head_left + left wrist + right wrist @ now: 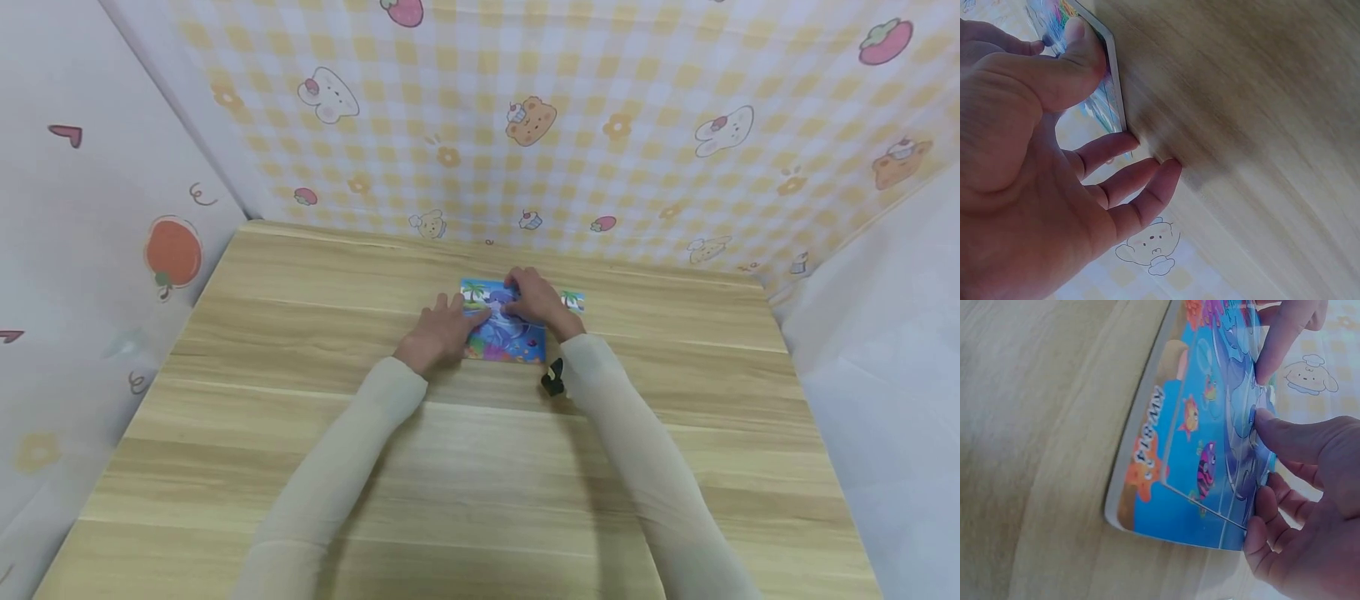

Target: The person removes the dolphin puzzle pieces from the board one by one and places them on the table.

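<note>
A flat jigsaw puzzle (pixel 510 346) with a blue sea picture lies on the wooden table, with sea animals (pixel 1207 469) and lettering along its border. My left hand (pixel 438 329) is at its left side. That straight thumb (pixel 1079 56) presses on the picture, while the other fingers (pixel 1147 194) reach down by the board's edge. From the upper right, my right hand (pixel 536 298) touches the puzzle, its thumb (pixel 1291 434) pressing close to the left thumb and its other fingers bent at the far edge. No loose piece shows between those fingers.
A small palm-tree piece (pixel 573 301) lies right of my right hand. Something small and black (pixel 553 377) shows beside the right cuff. Behind the table (pixel 480 467) hangs a yellow checked cloth (pixel 465 108); pale sheets flank both sides.
</note>
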Demonstrator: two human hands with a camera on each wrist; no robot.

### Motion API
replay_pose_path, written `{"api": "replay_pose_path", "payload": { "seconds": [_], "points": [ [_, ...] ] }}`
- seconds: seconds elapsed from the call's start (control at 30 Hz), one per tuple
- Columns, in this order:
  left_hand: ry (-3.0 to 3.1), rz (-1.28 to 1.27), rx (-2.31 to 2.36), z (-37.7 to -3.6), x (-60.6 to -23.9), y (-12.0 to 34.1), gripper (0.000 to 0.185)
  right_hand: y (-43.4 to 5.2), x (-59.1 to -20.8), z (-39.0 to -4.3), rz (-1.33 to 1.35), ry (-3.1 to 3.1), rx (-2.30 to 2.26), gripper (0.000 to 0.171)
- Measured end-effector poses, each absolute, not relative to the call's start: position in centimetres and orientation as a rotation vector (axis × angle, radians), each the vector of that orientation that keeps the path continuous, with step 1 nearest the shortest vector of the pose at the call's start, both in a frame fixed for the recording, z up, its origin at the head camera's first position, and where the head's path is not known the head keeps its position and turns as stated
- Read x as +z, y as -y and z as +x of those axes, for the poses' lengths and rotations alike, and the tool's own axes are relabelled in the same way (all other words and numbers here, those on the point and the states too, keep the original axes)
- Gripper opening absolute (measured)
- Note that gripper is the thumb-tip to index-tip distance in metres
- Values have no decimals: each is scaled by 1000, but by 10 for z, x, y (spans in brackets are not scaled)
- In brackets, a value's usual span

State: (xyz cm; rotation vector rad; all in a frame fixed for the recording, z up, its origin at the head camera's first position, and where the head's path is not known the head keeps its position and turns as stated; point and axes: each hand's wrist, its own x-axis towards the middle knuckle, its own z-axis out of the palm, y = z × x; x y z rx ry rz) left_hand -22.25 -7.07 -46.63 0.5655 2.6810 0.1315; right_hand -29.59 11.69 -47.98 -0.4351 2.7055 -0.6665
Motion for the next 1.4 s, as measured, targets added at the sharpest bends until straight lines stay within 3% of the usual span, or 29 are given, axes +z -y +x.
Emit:
{"api": "replay_pose_path", "payload": {
  "seconds": [0.3, 0.57, 1.17, 1.4],
  "points": [
    [-2681, 563, 149, -224, -467, 71, 77, -121, -484, -296, -387, -2688, -863, 45],
    [-2671, 552, 151, -225, -469, 71, 76, -122, -485, -295, -220, -2639, -1108, 18],
    [-2669, 548, 161, -227, -470, 71, 74, -116, -483, -299, -6, -2630, -1177, 25],
    [-2655, 534, 189, -227, -470, 72, 76, -128, -485, -300, 142, -2649, -1398, 26]
  ]
}}
